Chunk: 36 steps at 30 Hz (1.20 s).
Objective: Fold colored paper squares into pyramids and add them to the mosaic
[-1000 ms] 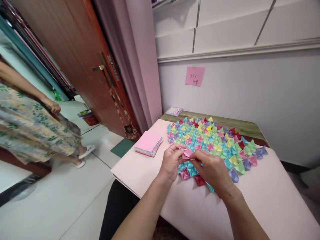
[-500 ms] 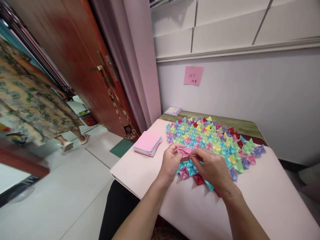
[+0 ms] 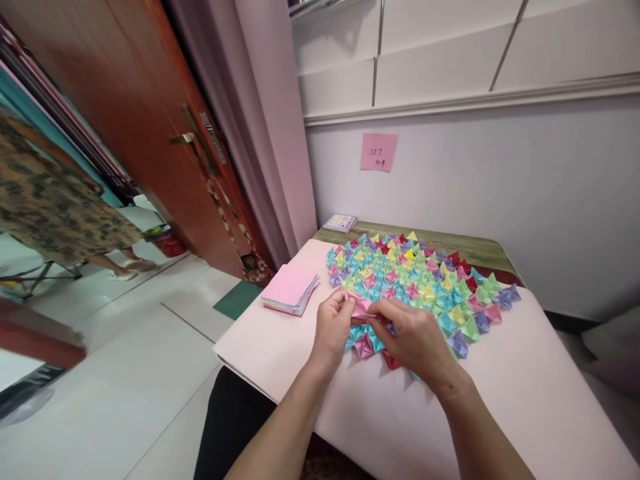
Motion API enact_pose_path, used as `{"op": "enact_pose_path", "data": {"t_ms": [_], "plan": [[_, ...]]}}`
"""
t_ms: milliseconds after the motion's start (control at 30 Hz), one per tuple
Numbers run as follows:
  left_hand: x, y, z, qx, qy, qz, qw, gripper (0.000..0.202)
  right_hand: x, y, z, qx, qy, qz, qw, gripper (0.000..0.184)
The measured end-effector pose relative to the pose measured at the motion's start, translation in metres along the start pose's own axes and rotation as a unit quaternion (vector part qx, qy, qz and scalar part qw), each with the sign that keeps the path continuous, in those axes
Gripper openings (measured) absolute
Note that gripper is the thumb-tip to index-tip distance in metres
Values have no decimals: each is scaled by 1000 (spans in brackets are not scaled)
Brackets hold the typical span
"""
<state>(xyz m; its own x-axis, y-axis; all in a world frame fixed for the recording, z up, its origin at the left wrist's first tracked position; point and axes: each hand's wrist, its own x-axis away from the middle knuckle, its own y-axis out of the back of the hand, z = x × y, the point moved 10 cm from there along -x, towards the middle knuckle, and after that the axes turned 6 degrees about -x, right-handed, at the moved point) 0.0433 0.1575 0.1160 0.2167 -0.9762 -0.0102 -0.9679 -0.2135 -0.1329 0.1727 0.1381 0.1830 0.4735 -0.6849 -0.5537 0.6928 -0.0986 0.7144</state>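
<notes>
Hands first: left hand (image 3: pixel 334 327) and right hand (image 3: pixel 415 340) both pinch one small pink paper piece (image 3: pixel 361 306), fingertips clenched on its edges, held just above the near-left edge of the folded array. Piece looks partly folded, creased but not yet puffed into shape like the rest, so I'd judge this unit mid-fold. Under and beyond the hands, many finished paper units (image 3: pixel 420 283) sit packed in a rough mat: small, pointed, star-like, in teal, green, yellow, pink, red, purple. All on a smooth pale pink table cover (image 3: pixel 525 393). To the left, a stack of flat square sheets (image 3: pixel 290 290), pink on top, unused, so plenty left to fold. Farther back, a small paper pack (image 3: pixel 340 222) on the wood tabletop, then a pink sticky note (image 3: pixel 379 151) on the matte wall.
</notes>
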Motion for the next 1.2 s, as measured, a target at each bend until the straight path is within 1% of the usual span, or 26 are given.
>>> {"op": "enact_pose_path", "data": {"t_ms": [100,200,333,433,533,633,667,700,767,800,867,900,933,967,1000,1067,1100,1167,1200], "plan": [[-2,6,-5,-89,-41,-14,995,17,0,-8,5,1,13,32,999,23],[-2,10,-13,-171,-77,-28,982,22,1,-14,7,2,24,54,998,20],[1,10,-22,-229,-102,-37,967,28,0,-10,8,1,26,33,999,20],[2,11,-24,-236,-104,-41,965,28,0,-5,11,-14,29,13,999,21],[3,11,-24,-230,-107,-43,966,28,1,-4,14,-28,36,5,999,20],[2,10,-25,-205,-107,-40,972,24,-1,-3,14,-35,27,5,999,22],[2,11,-25,-189,-103,-40,976,22,-2,1,12,-50,19,1,999,22],[1,12,-25,-173,-97,-42,979,25,-2,7,8,-74,8,-6,997,22],[2,20,-25,-150,-88,-58,983,39,-2,27,-8,-135,-28,-48,989,19],[4,25,-26,-149,-92,-71,982,43,0,41,-21,-160,-52,-86,982,17],[15,39,-27,-175,-117,-100,972,42,13,77,-57,-163,-128,-211,955,18],[23,46,-26,-200,-135,-108,964,39,27,97,-76,-147,-172,-293,929,21],[34,52,-23,-232,-150,-115,954,36,42,112,-94,-133,-216,-353,901,26],[45,55,-18,-267,-166,-106,943,31,55,123,-108,-121,-246,-398,875,30],[56,54,-10,-304,-187,-77,931,25,67,132,-118,-110,-264,-438,852,33],[79,42,12,-372,-222,12,901,21,85,146,-132,-110,-264,-500,817,35],[88,40,23,-403,-232,32,885,20,92,151,-138,-121,-257,-527,801,35],[102,37,41,-455,-242,49,855,21,96,156,-155,-157,-254,-553,777,34],[106,34,47,-474,-252,59,841,21,94,156,-168,-181,-263,-551,771,34]]}}
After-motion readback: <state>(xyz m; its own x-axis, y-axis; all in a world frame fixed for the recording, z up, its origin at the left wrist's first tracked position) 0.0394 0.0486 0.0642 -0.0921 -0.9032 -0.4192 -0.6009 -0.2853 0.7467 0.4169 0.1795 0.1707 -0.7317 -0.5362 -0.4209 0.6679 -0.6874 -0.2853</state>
